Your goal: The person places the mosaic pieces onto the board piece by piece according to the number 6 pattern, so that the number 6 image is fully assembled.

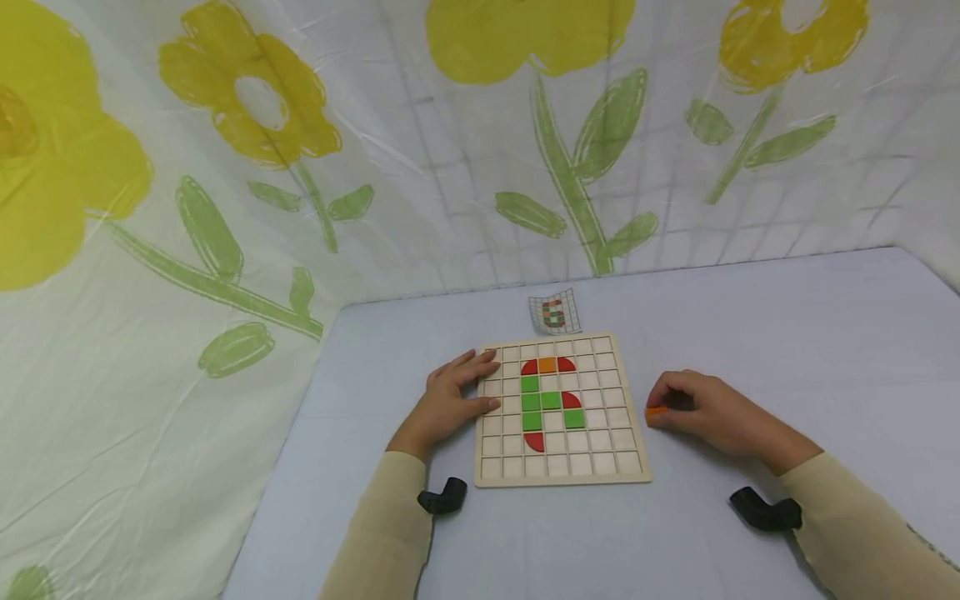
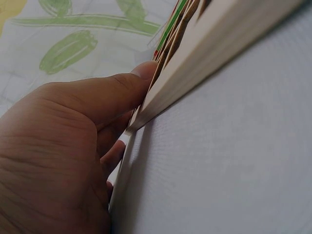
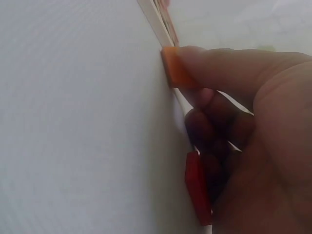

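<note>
A square wooden grid board (image 1: 562,462) lies flat on the table. Green squares (image 1: 530,401), red quarter-round tiles (image 1: 534,442) and one orange square (image 1: 547,365) sit in its cells. My left hand (image 1: 448,402) rests at the board's left edge, fingers spread, with the thumb touching the frame in the left wrist view. To the right of the board, my right hand (image 1: 708,414) pinches an orange tile (image 3: 179,68) between thumb and fingers. Below those fingers the right wrist view shows a red piece (image 3: 197,190); whether the hand touches it I cannot tell.
A small paper sheet (image 1: 554,312) printed with a coloured grid pattern lies behind the board, its edges curling. The pale tabletop (image 1: 420,333) meets a flower-printed curtain (image 1: 442,208) at the back and left. Black wrist devices (image 1: 765,510) sit beside both sleeves.
</note>
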### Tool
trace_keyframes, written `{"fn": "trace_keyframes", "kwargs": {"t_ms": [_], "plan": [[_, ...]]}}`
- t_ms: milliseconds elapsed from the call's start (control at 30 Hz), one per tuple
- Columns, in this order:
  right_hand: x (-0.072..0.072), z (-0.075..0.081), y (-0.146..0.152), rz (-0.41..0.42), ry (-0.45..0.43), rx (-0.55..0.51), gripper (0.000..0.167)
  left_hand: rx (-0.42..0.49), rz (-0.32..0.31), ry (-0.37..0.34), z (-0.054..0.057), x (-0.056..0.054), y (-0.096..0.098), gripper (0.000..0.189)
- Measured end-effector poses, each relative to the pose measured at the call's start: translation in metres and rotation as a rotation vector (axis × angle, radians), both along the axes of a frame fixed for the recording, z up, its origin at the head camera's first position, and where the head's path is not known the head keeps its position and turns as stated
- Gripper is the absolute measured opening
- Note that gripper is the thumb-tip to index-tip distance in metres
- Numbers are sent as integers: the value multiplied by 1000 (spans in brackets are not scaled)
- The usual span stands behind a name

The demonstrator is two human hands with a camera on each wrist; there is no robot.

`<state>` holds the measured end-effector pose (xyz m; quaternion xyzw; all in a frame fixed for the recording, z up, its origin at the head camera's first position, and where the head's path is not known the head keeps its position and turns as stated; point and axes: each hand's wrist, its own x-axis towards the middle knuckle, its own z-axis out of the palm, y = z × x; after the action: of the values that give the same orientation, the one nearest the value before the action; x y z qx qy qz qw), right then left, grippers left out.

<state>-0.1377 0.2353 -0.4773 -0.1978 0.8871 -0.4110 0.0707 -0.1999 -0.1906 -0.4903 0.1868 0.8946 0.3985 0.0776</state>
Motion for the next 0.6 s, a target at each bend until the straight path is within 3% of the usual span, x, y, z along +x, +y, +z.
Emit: {"fn": "trace_keyframes", "kwargs": {"t_ms": [267, 600], "plan": [[0, -2, 0, -14, -20, -70, 12, -4, 1, -6, 1, 0, 0, 64], [-1, 0, 0, -49, -44, -64, 9, -23, 16, -13, 1, 0, 1, 64]]}}
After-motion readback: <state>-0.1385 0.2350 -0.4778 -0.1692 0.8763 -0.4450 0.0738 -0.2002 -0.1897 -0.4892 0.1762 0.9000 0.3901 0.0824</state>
